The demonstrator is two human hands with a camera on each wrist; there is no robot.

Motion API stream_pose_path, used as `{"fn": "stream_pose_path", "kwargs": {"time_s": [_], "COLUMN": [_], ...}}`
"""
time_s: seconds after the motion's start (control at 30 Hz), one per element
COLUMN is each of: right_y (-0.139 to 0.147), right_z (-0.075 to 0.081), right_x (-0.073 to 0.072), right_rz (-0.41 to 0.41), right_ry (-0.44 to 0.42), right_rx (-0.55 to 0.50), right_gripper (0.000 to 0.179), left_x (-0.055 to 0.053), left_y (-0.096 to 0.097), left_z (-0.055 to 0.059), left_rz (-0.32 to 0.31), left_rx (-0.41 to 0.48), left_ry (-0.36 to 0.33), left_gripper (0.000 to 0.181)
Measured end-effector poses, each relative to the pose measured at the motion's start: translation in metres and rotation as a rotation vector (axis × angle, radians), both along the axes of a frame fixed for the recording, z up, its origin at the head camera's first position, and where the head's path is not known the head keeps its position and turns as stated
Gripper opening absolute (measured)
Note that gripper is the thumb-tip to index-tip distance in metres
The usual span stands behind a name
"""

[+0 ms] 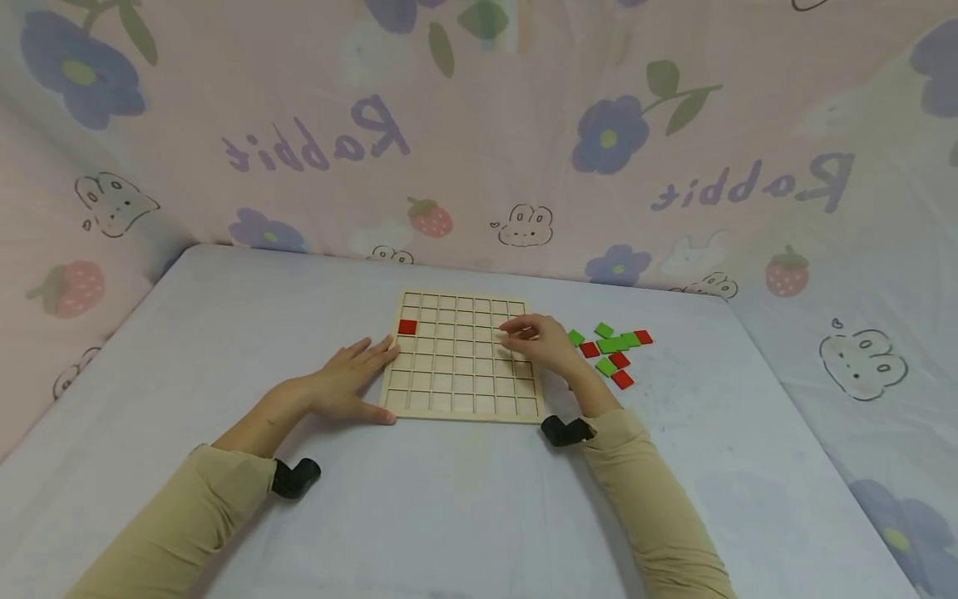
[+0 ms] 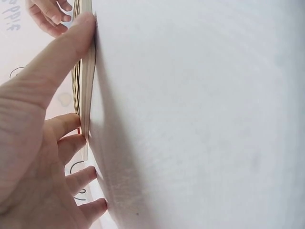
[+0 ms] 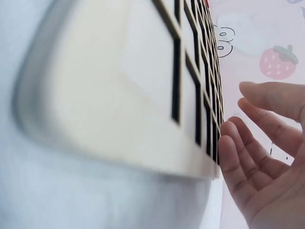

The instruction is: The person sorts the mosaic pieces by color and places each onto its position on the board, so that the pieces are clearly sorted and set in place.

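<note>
A wooden grid board [image 1: 456,366] with square cells lies flat before me. One red square tile [image 1: 407,328] sits in a cell near its left edge. My left hand [image 1: 346,384] is spread along the board's left side; in the left wrist view its thumb [image 2: 71,45] and some fingertips touch the edge. Above the board's right side hovers my right hand [image 1: 550,343], its thumb and forefinger apart. In the right wrist view I see nothing between its fingers [image 3: 233,157], which are slightly bent near the board's side.
Right of the board, loose green tiles [image 1: 614,344] and red tiles [image 1: 622,379] lie scattered, some touching or overlapping. A pale cloth covers the table [image 1: 449,507]. Behind it hangs a printed curtain [image 1: 479,150]. A black wrist piece [image 1: 297,478] projects from each cuff.
</note>
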State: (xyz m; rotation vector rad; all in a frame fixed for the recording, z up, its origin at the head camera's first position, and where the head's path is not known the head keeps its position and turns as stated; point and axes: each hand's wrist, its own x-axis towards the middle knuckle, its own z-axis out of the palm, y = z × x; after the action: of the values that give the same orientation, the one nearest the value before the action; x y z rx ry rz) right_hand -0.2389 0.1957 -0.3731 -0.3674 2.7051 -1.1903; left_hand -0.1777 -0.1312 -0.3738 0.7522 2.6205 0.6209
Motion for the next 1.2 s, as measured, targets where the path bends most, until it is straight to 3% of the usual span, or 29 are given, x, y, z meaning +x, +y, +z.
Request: {"fn": "stream_pose_path", "kwargs": {"time_s": [0.77,1.2], "right_y": [0.029,0.041], "right_z": [-0.002,0.001], "right_x": [0.006,0.012], "right_rz": [0.019,0.006], "right_ry": [0.022,-0.010], "right_rx": [0.005,0.040], "right_gripper": [0.035,0.035], "left_x": [-0.001,-0.001], "left_y": [0.000,-0.001], "left_z": [-0.002,-0.003], "left_rz": [-0.004,-0.001], "left_rx": [0.000,-0.003], "left_ry": [0.012,0.010], "left_gripper": [0.102,0.103]}}
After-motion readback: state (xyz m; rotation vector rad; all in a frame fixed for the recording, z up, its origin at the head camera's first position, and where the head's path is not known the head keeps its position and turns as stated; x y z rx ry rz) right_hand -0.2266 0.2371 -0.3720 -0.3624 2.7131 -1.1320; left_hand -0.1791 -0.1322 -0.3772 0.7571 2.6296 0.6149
